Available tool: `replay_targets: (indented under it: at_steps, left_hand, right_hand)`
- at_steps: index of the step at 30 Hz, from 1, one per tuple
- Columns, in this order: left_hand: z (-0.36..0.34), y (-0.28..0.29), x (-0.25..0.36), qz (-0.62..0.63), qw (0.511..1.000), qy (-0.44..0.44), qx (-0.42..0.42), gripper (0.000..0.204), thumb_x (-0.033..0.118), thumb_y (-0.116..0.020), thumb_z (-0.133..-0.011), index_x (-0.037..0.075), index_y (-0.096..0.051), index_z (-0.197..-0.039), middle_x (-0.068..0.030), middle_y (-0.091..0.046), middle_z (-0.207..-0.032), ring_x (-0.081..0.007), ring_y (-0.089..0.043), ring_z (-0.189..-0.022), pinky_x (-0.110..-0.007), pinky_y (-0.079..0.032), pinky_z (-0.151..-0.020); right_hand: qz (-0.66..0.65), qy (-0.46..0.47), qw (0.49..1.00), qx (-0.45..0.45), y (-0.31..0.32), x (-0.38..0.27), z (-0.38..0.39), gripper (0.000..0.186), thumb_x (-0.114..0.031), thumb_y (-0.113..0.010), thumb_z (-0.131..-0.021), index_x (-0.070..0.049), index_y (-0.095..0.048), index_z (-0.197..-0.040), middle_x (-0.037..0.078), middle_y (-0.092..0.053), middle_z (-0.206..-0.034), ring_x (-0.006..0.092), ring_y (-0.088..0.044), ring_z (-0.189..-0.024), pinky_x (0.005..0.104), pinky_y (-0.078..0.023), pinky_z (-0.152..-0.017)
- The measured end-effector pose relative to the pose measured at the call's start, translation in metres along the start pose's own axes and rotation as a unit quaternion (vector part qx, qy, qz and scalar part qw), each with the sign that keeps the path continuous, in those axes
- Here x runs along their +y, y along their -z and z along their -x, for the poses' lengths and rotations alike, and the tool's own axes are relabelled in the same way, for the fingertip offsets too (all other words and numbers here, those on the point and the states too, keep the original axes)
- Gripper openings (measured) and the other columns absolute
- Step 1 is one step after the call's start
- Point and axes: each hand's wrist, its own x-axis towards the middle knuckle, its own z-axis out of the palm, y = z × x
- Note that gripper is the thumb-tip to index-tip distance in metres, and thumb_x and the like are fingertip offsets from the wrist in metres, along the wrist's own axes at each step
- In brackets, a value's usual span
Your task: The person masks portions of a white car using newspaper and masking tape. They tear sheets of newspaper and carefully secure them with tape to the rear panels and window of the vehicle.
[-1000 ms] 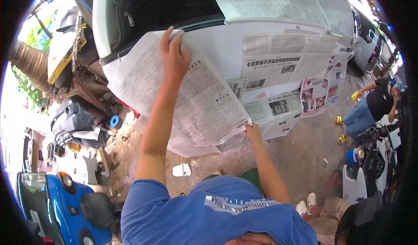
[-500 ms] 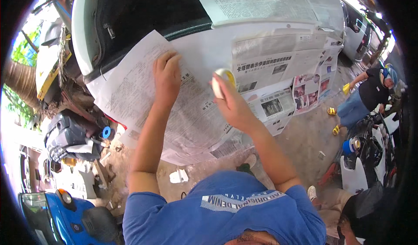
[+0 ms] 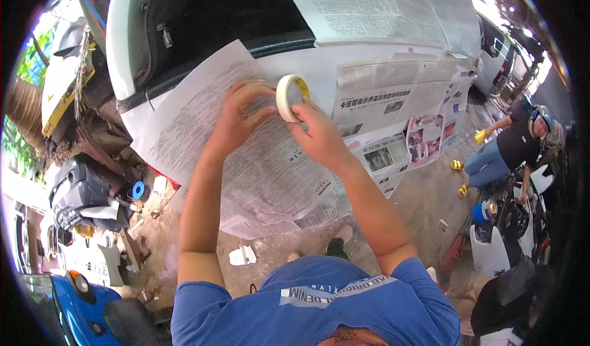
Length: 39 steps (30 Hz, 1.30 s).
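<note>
My right hand (image 3: 316, 134) grips a roll of pale masking tape (image 3: 283, 99), held upright over the newspaper. Beside it, my left hand (image 3: 239, 115) has bent fingers, with thumb and index apart, reaching to the roll's left side. A large newspaper sheet (image 3: 227, 180) lies under both hands against the white car panel (image 3: 310, 69), below a dark window opening (image 3: 215, 14). More newspaper sheets (image 3: 387, 100) cover the panel to the right, and another (image 3: 369, 8) lies higher up.
A person in a dark top and jeans (image 3: 513, 146) stands at right among black and white parts (image 3: 488, 247); a second person (image 3: 501, 303) is at lower right. Dark parts (image 3: 86, 195), a blue spool (image 3: 140, 191) and a blue vehicle (image 3: 77, 312) are at left. Another car (image 3: 495, 57) is behind.
My right hand came up from the sheet's lower edge with the tape roll. My left hand slid down from the sheet's top edge, then turned toward the roll.
</note>
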Motion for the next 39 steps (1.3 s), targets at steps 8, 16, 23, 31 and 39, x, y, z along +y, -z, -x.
replay_targets:
  at_steps: [8, 16, 23, 31, 39]
  left_hand:
    - [0.001, 0.0, -0.009, 0.02, 1.0, 0.011, 0.001, 0.031, 0.007, -0.081, -0.083, 0.009, -0.07, -0.112, -0.005, -0.07, -0.125, -0.0293, -0.055, -0.126, -0.043, -0.039, -0.112]
    - [-0.003, -0.004, 0.0, -0.024, 1.0, -0.011, -0.017, 0.025, 0.008, -0.081, -0.082, 0.007, -0.072, -0.106, -0.0067, -0.071, -0.121, -0.0306, -0.055, -0.128, -0.045, -0.038, -0.113]
    - [0.002, 0.0, -0.009, -0.028, 1.0, 0.004, 0.004, 0.025, 0.004, -0.081, -0.077, 0.005, -0.072, -0.1, -0.0082, -0.072, -0.111, -0.0329, -0.058, -0.126, -0.046, -0.038, -0.113]
    - [0.002, -0.001, -0.007, -0.01, 1.0, 0.023, -0.007, 0.019, -0.003, -0.079, -0.077, 0.004, -0.07, -0.093, -0.0065, -0.071, -0.1, -0.0308, -0.057, -0.126, -0.047, -0.038, -0.116]
    - [0.004, -0.001, -0.017, 0.009, 0.997, 0.073, -0.001, 0.022, -0.006, -0.073, -0.083, 0.005, -0.069, -0.102, -0.0079, -0.07, -0.111, -0.0318, -0.055, -0.133, -0.046, -0.038, -0.116]
  right_hand:
    - [-0.325, -0.085, 0.941, -0.038, 0.0, -0.006, 0.011, 0.022, -0.001, -0.056, -0.098, -0.004, -0.058, -0.12, 0.005, -0.072, -0.118, 0.011, -0.064, -0.114, 0.0331, -0.05, -0.098]
    - [0.044, -0.002, 0.999, 0.002, 0.009, -0.012, 0.005, 0.02, -0.006, -0.061, -0.089, -0.003, -0.061, -0.108, 0.016, -0.069, -0.105, 0.0332, -0.066, -0.101, 0.0437, -0.052, -0.086]
    - [0.151, 0.156, 0.974, 0.058, -0.002, -0.013, -0.003, 0.016, -0.01, -0.065, -0.082, -0.005, -0.062, -0.096, 0.015, -0.065, -0.082, 0.0383, -0.064, -0.081, 0.0496, -0.049, -0.08]
    - [0.214, 0.149, 0.963, 0.061, -0.003, -0.022, 0.0, 0.012, -0.01, -0.065, -0.084, -0.005, -0.062, -0.094, 0.009, -0.062, -0.066, 0.03, -0.062, -0.062, 0.0413, -0.046, -0.076]
    - [0.197, 0.109, 0.972, 0.063, -0.013, -0.026, -0.006, 0.009, -0.01, -0.063, -0.087, -0.004, -0.061, -0.093, 0.01, -0.063, -0.065, 0.0304, -0.063, -0.06, 0.0421, -0.046, -0.074]
